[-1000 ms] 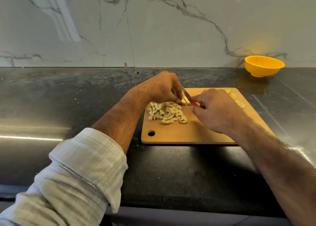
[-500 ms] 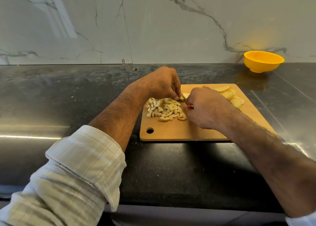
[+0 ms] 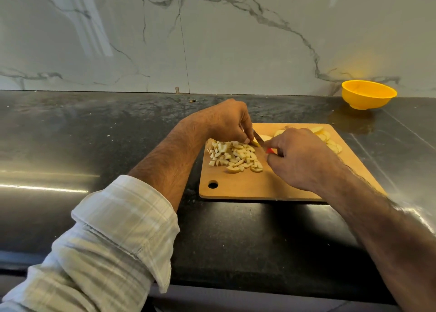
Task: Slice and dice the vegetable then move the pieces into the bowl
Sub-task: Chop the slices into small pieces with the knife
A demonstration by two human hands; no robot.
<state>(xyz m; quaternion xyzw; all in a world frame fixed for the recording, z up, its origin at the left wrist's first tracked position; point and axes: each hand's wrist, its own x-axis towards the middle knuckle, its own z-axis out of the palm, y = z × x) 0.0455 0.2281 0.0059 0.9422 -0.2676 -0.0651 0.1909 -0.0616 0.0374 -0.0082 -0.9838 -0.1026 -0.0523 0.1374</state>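
A dark, glossy stone counter runs the width of the view, flecked with pale crumbs and streaked by glare at 9 o'clock. Behind it rises a pale marble-look wall with grey veins and a vertical seam near 12 o'clock. No brand, label or writing can be read anywhere.

A wooden cutting board (a round hole in its near-left corner) lies right of centre. On it, diced pieces sit heaped at its left, and uncut slices lie toward 2 o'clock. The left hand, fingers curled downward, pinches a vegetable strip at the fingertips. The right hand curls around a red-handled knife, blade just beside that strip. The yellow bowl stands at 2 o'clock by the wall, well apart from the board.
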